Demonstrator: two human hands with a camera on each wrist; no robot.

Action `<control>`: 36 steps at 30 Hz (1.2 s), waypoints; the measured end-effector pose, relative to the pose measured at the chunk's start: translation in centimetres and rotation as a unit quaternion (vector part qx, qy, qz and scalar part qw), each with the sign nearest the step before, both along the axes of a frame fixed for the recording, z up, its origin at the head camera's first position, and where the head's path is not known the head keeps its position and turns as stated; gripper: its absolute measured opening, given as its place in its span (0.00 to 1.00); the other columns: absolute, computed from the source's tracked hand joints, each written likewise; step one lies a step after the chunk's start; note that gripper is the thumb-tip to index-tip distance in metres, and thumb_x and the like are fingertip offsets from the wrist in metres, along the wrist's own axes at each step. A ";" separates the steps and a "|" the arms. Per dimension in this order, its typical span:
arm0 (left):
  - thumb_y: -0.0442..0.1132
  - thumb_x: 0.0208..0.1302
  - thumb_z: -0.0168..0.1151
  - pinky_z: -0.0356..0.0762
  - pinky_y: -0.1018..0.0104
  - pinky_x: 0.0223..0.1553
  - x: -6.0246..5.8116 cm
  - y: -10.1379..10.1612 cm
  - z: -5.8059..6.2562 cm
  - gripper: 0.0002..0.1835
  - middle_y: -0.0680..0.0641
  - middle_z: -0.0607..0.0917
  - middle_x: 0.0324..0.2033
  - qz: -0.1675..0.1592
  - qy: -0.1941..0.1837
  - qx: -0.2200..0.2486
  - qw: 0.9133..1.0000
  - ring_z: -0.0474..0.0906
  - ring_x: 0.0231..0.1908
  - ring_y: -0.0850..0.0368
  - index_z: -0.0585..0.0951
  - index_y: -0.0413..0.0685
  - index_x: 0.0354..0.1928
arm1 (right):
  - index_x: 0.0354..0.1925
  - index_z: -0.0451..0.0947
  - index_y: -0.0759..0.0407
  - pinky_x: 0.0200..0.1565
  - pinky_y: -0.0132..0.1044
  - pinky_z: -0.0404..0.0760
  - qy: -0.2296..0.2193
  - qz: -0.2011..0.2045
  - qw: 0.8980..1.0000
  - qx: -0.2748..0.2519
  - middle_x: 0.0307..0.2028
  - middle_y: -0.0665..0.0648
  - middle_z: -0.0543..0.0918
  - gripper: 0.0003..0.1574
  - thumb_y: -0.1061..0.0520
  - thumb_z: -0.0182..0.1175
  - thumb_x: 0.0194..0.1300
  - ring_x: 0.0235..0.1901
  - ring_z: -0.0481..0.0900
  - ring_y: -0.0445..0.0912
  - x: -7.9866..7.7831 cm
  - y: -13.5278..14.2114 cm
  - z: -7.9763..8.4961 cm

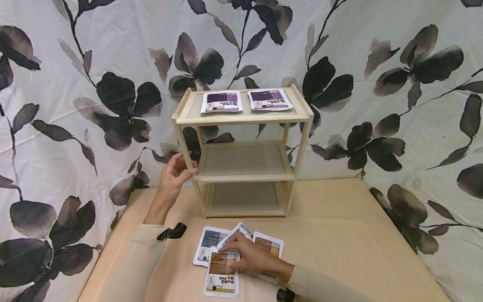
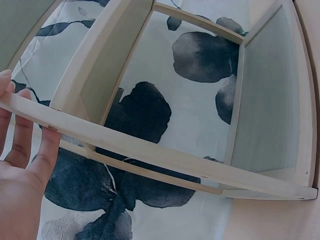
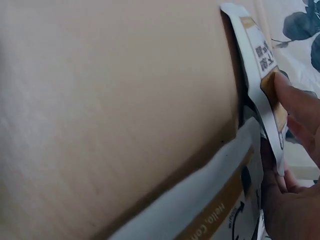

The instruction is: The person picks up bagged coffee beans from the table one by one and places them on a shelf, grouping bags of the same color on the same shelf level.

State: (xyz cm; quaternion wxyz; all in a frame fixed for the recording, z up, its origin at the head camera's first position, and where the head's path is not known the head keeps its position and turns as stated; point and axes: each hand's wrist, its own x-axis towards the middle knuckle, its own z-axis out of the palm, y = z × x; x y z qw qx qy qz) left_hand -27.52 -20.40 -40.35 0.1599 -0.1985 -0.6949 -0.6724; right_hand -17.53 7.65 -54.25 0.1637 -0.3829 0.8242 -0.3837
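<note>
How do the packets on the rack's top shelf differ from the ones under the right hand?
The two top-shelf packets have purple labels; the table packets show brown, orange and dark grey ones. The top-shelf packets lie side by side, apart; the table packets overlap in a loose pile. The right hand rests on the table packets; no hand touches the top-shelf packets. Both sets are flat white sachets.

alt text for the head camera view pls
A person's right hand rests on sachets spread on a tan table, while the left hand holds the front post of a small wooden three-tier shelf. Two purple sachets lie on its top tier.
</note>
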 end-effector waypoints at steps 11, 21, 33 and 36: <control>0.24 0.66 0.64 0.81 0.68 0.52 -0.1 0.1 0.1 0.31 0.40 0.81 0.47 -0.002 -0.003 0.002 1.000 0.80 0.49 0.55 0.66 0.33 0.69 | 0.57 0.85 0.47 0.56 0.34 0.78 -0.056 0.033 0.995 -0.073 0.52 0.44 0.84 0.22 0.59 0.70 0.65 0.55 0.78 0.37 -0.6 0.2 -0.5; 0.24 0.65 0.64 0.80 0.68 0.52 0.0 0.0 0.1 0.29 0.50 0.83 0.46 -0.002 -0.002 0.005 1.000 0.80 0.49 0.55 0.70 0.40 0.68 | 0.58 0.84 0.54 0.58 0.34 0.77 -0.127 0.056 0.985 -0.098 0.55 0.51 0.85 0.19 0.63 0.56 0.75 0.58 0.78 0.40 -1.3 0.2 0.0; 0.23 0.64 0.64 0.80 0.67 0.52 -0.1 0.0 -0.1 0.30 0.47 0.83 0.46 -0.004 0.004 0.010 1.000 0.80 0.49 0.54 0.68 0.34 0.68 | 0.57 0.85 0.46 0.52 0.33 0.76 -0.108 -0.009 0.993 -0.051 0.49 0.51 0.85 0.22 0.49 0.71 0.65 0.49 0.77 0.42 -0.4 -0.3 -0.5; 0.23 0.65 0.64 0.80 0.67 0.52 -0.1 0.0 -0.1 0.30 0.46 0.83 0.46 -0.003 0.005 0.008 1.000 0.80 0.49 0.54 0.69 0.37 0.68 | 0.58 0.84 0.40 0.59 0.38 0.75 -0.084 -0.020 0.996 -0.033 0.55 0.49 0.83 0.27 0.46 0.74 0.60 0.58 0.76 0.46 -0.1 -0.4 -0.6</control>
